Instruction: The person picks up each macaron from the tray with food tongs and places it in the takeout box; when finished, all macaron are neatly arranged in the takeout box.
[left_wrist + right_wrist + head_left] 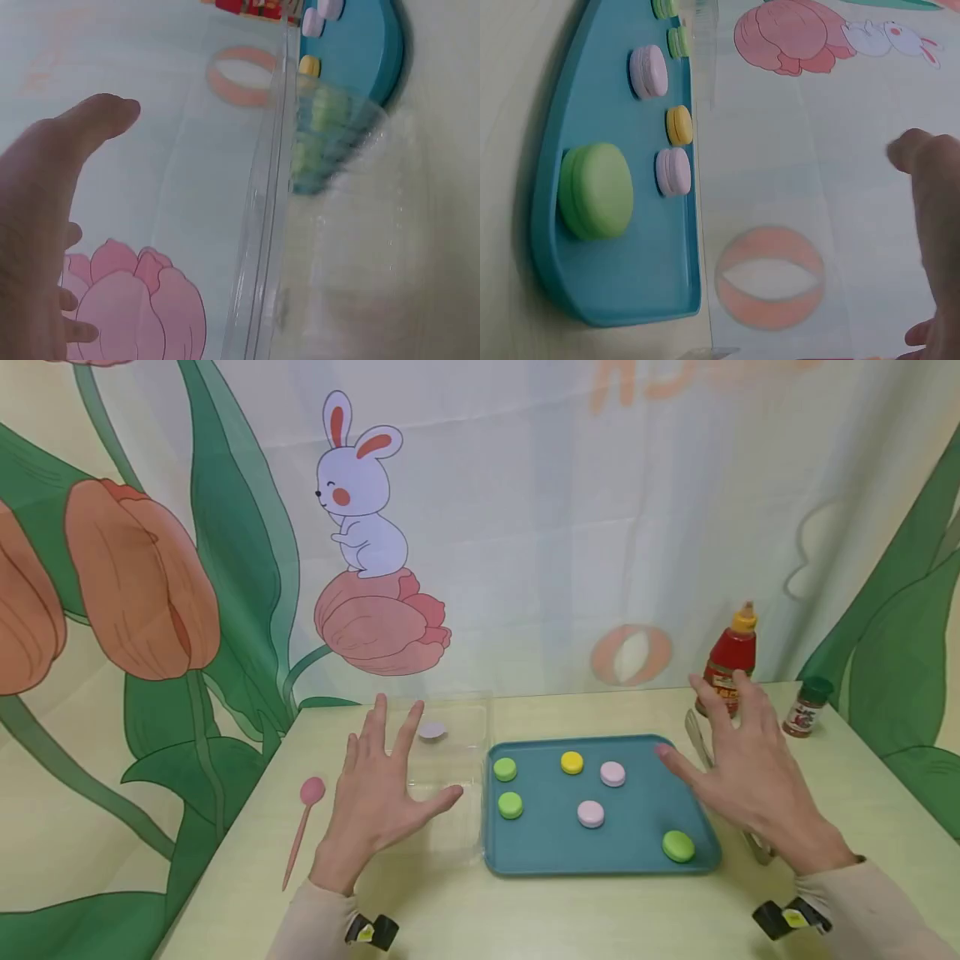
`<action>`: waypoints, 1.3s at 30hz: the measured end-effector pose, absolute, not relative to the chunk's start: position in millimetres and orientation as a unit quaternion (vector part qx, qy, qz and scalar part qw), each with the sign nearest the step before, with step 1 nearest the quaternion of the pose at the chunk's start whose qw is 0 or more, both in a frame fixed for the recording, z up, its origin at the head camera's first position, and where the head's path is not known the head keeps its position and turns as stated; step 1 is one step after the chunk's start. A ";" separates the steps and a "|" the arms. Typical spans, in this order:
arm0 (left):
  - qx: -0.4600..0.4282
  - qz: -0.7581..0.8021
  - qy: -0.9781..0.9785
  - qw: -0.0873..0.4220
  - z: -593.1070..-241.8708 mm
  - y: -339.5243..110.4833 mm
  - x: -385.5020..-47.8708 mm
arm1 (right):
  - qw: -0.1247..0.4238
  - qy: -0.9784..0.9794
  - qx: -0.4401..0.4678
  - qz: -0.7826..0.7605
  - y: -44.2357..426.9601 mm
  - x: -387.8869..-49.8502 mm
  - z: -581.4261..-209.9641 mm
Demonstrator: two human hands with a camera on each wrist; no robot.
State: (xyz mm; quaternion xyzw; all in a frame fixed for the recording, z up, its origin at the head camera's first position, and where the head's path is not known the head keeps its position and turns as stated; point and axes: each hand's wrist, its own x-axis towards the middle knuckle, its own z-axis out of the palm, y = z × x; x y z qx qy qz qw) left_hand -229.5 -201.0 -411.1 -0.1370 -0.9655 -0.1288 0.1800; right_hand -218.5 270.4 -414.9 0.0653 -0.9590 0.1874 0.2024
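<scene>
Both hands hover with fingers spread, holding nothing. In the head view the left hand (382,797) is over a clear plastic container (468,835), which has a small pale lilac piece (432,732) in it. The right hand (750,768) hangs above the right edge of a blue tray (630,852) and partly hides metal tongs (699,739). Several macarons lie spread on the tray: green ones such as the near-right macaron (678,846), a yellow macaron (572,762), and two pale pink ones, including the front pink macaron (590,814).
A pink spoon (312,791) lies left of the container. At the back right stand a red sauce bottle (731,652) with a yellow cap, partly behind the right fingers, and a small green-capped spice jar (807,708). A printed curtain (525,543) hangs behind the table.
</scene>
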 end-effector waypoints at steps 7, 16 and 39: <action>-0.119 -0.187 -0.952 0.213 -409.3 -228.5 -223.3 | 0.258 -0.922 0.030 0.287 290.3 -211.3 -415.4; -0.091 -0.302 -0.928 0.199 -436.9 -271.3 -206.2 | 0.272 -0.906 -0.009 0.323 316.6 -202.6 -433.9; -0.040 -0.452 -0.883 0.117 -495.3 -300.2 -186.9 | 0.163 -0.924 -0.090 0.335 333.5 -193.6 -497.2</action>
